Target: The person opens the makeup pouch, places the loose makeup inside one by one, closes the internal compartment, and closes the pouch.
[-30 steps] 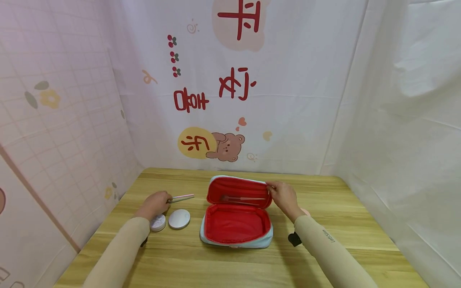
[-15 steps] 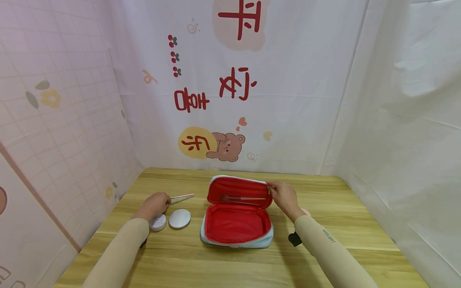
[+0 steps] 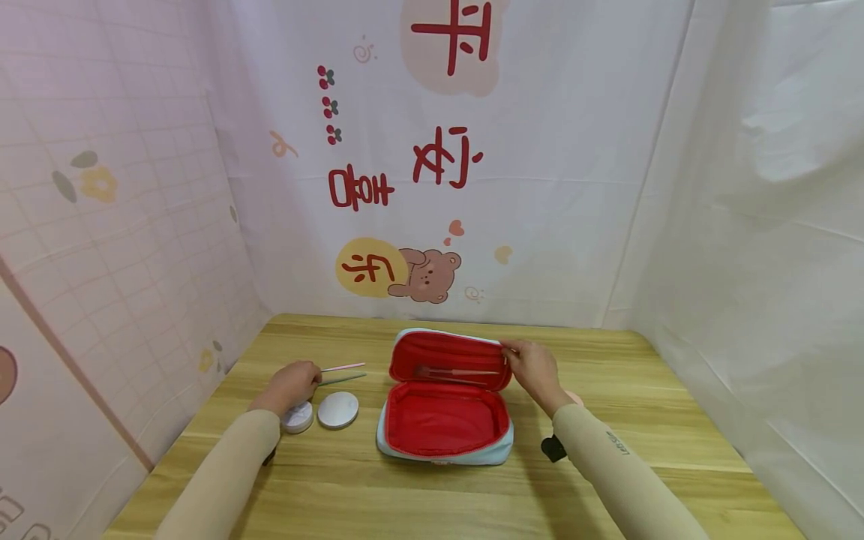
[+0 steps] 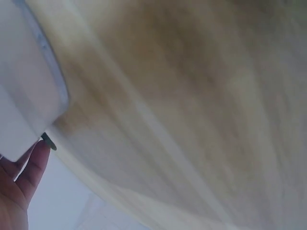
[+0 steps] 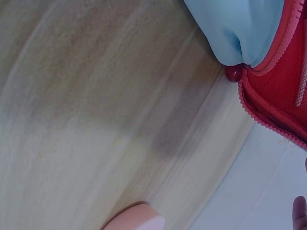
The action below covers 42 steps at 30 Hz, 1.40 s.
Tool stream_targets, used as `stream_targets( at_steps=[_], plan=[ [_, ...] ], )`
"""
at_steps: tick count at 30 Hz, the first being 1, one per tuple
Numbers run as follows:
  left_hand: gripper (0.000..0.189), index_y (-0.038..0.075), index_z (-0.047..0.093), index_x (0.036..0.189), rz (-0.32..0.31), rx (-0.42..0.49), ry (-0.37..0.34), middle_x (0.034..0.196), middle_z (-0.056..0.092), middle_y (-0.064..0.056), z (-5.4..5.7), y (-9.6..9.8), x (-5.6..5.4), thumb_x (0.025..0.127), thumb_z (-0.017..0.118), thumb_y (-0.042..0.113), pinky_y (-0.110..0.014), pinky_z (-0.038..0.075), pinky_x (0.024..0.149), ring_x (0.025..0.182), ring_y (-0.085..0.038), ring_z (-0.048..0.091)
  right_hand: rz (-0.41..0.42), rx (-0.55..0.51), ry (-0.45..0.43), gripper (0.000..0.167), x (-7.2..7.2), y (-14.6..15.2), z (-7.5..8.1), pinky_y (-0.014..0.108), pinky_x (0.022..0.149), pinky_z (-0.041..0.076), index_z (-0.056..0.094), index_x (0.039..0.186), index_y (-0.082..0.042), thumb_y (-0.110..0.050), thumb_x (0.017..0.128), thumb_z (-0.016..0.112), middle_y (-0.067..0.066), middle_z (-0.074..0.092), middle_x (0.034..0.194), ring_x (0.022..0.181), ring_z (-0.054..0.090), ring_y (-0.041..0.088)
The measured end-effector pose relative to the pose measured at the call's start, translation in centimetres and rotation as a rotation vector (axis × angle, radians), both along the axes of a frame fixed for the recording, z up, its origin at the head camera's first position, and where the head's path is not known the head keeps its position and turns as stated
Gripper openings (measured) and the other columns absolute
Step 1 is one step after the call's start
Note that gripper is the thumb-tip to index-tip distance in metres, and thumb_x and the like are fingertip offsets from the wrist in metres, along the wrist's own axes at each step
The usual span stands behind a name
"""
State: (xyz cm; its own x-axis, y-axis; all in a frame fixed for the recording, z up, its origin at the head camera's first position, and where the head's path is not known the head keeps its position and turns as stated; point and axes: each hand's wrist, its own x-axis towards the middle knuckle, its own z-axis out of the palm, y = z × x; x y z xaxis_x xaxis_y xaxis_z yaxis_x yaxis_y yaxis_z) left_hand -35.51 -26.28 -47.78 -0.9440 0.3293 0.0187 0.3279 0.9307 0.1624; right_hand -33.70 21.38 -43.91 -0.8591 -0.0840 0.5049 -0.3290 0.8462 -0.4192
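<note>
Zippered pouch unfolded on a wood-grain table

Pale yellow-brown streaks run across the tabletop, and white cloth surrounds me on three sides. The back curtain carries red characters, cherries and a brown bear; the left curtain has a faint grid with flowers, and the right curtain is plain and creased. The pouch sits between my hands: soft light-blue fabric outside, smooth red lining within, a coarse-toothed zipper edging it. Its lid leans back, a thin brush across its inner face. My right hand pinches the lid's upper right corner. My left hand curls at the near ends of two slim rods, a pink stick and a green stick; I cannot tell whether it grips them. Nearby lie a smooth pale disc and a round white box. A rounded pink thing lies by my right wrist.
</note>
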Motion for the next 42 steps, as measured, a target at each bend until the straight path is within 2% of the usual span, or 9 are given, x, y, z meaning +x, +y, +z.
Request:
stream_targets(
  at_steps=[3, 9, 16, 23, 29, 33, 37, 42],
  plan=[
    [0.007, 0.004, 0.071, 0.094, 0.004, 0.007, 0.011, 0.089, 0.066, -0.005, 0.1, 0.0, 0.2, 0.092, 0.065, 0.003, -0.046, 0.053, 0.078, 0.082, -0.022, 0.061, 0.002, -0.001, -0.007, 0.025, 0.0, 0.0, 0.0, 0.043, 0.063, 0.052, 0.076, 0.116, -0.012, -0.015, 0.091, 0.071, 0.012, 0.074, 0.106, 0.089, 0.070, 0.030],
    [0.005, 0.004, 0.071, 0.092, -0.040, 0.007, 0.117, 0.089, 0.066, -0.006, 0.7, 0.1, 0.6, 0.090, 0.067, 0.005, -0.046, 0.054, 0.077, 0.082, -0.024, 0.064, 0.008, -0.008, -0.015, 0.025, 0.1, 0.1, 0.0, 0.044, 0.065, 0.052, 0.075, 0.116, -0.011, -0.015, 0.092, 0.070, 0.011, 0.074, 0.107, 0.090, 0.070, 0.030],
    [0.009, 0.005, 0.072, 0.094, -0.084, 0.046, 0.193, 0.091, 0.069, -0.006, 1.8, 0.7, 0.4, 0.089, 0.065, 0.004, -0.047, 0.053, 0.078, 0.084, -0.025, 0.066, 0.012, -0.006, -0.019, 0.026, 0.1, 0.2, 0.2, 0.045, 0.066, 0.052, 0.075, 0.117, -0.009, -0.014, 0.092, 0.069, 0.013, 0.073, 0.106, 0.088, 0.070, 0.031],
    [0.011, 0.006, 0.074, 0.099, -0.097, 0.107, 0.256, 0.093, 0.068, -0.005, 3.0, 1.6, 0.3, 0.091, 0.065, 0.005, -0.047, 0.051, 0.080, 0.087, -0.023, 0.064, 0.013, -0.007, -0.040, 0.026, 0.0, 0.2, 0.2, 0.041, 0.063, 0.050, 0.074, 0.118, -0.007, -0.014, 0.093, 0.069, 0.013, 0.073, 0.108, 0.087, 0.069, 0.029],
    [0.007, 0.006, 0.075, 0.093, -0.122, 0.210, 0.400, 0.090, 0.071, -0.005, 4.0, 2.2, 0.7, 0.089, 0.069, 0.003, -0.047, 0.052, 0.076, 0.082, -0.024, 0.066, 0.013, -0.006, -0.045, 0.026, -0.1, 0.0, 0.3, 0.039, 0.062, 0.050, 0.074, 0.117, -0.008, -0.015, 0.093, 0.069, 0.013, 0.073, 0.107, 0.084, 0.069, 0.027],
    [0.006, 0.005, 0.075, 0.092, -0.130, 0.276, 0.482, 0.091, 0.071, -0.006, 4.7, 2.4, 0.9, 0.088, 0.070, 0.003, -0.050, 0.051, 0.077, 0.082, -0.026, 0.067, 0.013, -0.006, -0.038, 0.026, -0.2, 0.0, 0.3, 0.039, 0.061, 0.049, 0.075, 0.117, -0.008, -0.014, 0.093, 0.069, 0.013, 0.073, 0.107, 0.081, 0.068, 0.026],
    [0.006, 0.005, 0.075, 0.092, -0.150, 0.301, 0.522, 0.091, 0.071, -0.007, 5.3, 2.7, 1.2, 0.087, 0.072, 0.003, -0.052, 0.049, 0.081, 0.083, -0.027, 0.067, 0.015, 0.004, -0.021, 0.025, -0.3, 0.0, 0.3, 0.036, 0.058, 0.048, 0.075, 0.116, -0.007, -0.013, 0.092, 0.070, 0.015, 0.073, 0.105, 0.077, 0.067, 0.026],
    [0.006, 0.007, 0.076, 0.090, -0.202, 0.314, 0.557, 0.086, 0.070, -0.003, 6.1, 3.8, 1.8, 0.084, 0.076, 0.004, -0.050, 0.049, 0.081, 0.081, -0.024, 0.066, 0.024, -0.005, 0.009, 0.024, -0.2, -0.1, 0.3, 0.035, 0.054, 0.045, 0.075, 0.114, -0.006, -0.011, 0.091, 0.070, 0.016, 0.073, 0.102, 0.072, 0.065, 0.025]
  ],
)
